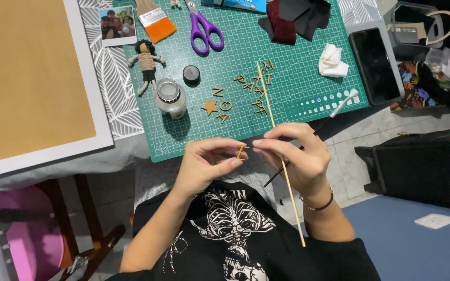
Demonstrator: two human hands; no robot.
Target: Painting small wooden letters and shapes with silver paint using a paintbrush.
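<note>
Small wooden letter point(241, 152) pinched at centre frame
Light, thin, likely brittle; left hand point(204, 164) pinches its edge, right hand point(295, 156) closes on stick point(279, 140) and brush point(287, 161)

Lay dark and switched off at the right edge of the green cutting mat point(298, 67): a black phone point(376, 65) with a blank rectangular screen, in a grey case. Sat at the mat's top edge, cut off by the frame: a flat blue package point(240, 4) with a white patch. Stood beyond the phone at the far right: a clear plastic box point(415, 28).
</note>
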